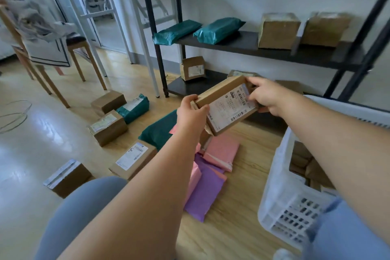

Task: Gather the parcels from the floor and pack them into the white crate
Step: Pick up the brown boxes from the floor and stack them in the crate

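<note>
Cardboard parcel (pixel 228 105) hangs tilted at mid-frame, above the floor (pixel 242 228). The left hand (pixel 191 112) curls its fingers round the lower-left end, and the right hand (pixel 268 97) pinches the upper-right corner. It looks stiff, light and easy to grip, so holding opposite ends should suit lowering it into the white crate (pixel 276 192) at lower right.

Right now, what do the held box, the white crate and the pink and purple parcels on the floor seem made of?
The held box: brown cardboard, matte, folded edges, with a white printed paper label. The white crate: moulded plastic, faintly translucent, its wall a lattice of holes. The pink parcels and purple parcel: probably thin plastic mailer film, smooth, softly creased.
</note>
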`<state>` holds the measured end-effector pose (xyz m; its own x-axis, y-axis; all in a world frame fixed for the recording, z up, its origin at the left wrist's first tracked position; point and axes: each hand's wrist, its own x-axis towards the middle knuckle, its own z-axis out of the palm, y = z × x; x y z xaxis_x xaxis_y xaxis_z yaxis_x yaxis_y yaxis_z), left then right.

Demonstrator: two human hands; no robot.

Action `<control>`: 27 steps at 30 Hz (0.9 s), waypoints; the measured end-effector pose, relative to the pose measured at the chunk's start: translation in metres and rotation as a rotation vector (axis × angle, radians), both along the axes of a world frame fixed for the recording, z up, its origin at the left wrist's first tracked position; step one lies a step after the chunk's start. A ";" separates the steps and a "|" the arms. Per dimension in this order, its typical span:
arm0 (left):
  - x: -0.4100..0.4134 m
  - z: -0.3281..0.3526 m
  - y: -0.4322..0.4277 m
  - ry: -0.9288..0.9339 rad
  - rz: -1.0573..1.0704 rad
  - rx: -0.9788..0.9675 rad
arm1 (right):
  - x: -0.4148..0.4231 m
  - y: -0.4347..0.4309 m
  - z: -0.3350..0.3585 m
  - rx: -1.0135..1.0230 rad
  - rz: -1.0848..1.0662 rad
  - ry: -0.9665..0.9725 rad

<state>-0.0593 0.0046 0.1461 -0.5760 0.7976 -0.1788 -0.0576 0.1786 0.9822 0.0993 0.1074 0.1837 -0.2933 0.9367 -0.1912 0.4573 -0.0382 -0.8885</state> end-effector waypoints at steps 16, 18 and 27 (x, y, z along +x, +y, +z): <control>0.184 -0.004 0.091 0.075 -0.360 0.155 | 0.184 0.028 0.013 0.018 -0.613 0.189; 0.200 -0.010 0.098 0.065 -0.429 0.137 | 0.204 0.032 0.011 0.023 -0.649 0.210; 0.285 -0.048 0.127 -0.005 -0.613 0.002 | 0.274 0.050 -0.010 -0.069 -0.754 0.033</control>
